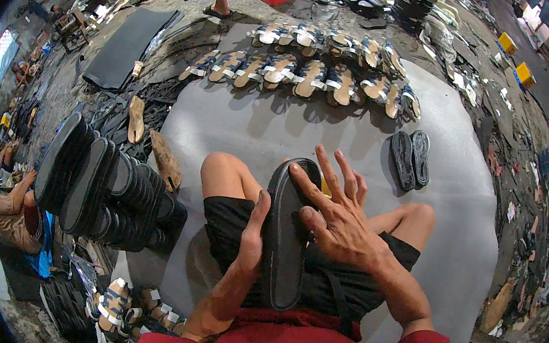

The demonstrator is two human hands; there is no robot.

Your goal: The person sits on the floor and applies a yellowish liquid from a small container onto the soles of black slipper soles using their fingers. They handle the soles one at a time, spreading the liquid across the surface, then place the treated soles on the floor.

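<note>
Now dark oblong sole (283, 240) upright on lap; left hand (252, 233) gripping edge

Dim, flat indoor light; soft shadows under sandal rows (312, 74); centre sharp; strong fisheye bending, black vignette at rim.

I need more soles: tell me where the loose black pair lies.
The black sole pair lies on the grey mat, ahead-right of the right hand, below the sandal rows' right end.
</note>
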